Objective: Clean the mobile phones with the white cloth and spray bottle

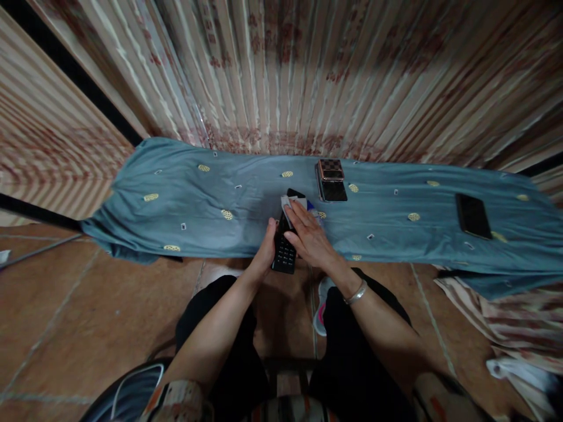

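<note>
A keypad phone [284, 251] is gripped by the left hand [266, 249], and a white cloth [291, 204] is pressed on it by the right hand's [309, 237] flat fingers. Behind, a long surface is covered by a blue sheet [185, 199], with striped curtains [308, 70] far behind and a brown tiled floor [65, 316] near.

A home interior, seen from where I sit; patterned pleated curtains [308, 64] hang behind a low surface draped in a blue-grey printed cloth [197, 199]; the floor is of terracotta tiles [65, 310]; folded striped fabric [497, 316] lies at my right.
</note>
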`<state>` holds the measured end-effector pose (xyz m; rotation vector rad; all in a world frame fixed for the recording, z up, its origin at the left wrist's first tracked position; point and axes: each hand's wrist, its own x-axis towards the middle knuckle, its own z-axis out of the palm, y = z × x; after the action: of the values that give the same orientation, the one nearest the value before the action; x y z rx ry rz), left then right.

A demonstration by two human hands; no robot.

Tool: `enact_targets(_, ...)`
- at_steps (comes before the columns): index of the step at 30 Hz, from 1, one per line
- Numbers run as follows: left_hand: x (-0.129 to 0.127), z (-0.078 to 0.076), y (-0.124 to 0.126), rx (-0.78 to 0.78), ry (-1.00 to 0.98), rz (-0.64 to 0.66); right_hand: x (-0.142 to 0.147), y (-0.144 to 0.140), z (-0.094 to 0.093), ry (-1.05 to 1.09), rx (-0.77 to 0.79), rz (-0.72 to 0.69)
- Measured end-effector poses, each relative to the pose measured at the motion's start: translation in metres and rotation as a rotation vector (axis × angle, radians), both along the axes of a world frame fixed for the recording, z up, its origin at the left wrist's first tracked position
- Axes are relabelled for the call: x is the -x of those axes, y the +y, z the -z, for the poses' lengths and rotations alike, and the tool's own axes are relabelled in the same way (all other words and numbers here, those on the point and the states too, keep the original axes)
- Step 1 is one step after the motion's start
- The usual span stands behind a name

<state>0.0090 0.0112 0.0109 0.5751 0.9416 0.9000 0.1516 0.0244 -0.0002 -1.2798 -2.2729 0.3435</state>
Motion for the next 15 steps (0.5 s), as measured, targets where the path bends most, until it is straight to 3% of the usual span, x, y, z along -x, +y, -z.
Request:
enact_targets(8, 0.0, 0.005, 0.007, -0.138, -0.058, -0.089, 0.005, -0.015, -0.003, 0.025, -0.015, -0.1)
enact_targets(15, 0.003, 0.025, 0.012, -0.294, 0.153, -0.21, 0.009, -0.027, -0.009, 0.03, 0.007, -0.145)
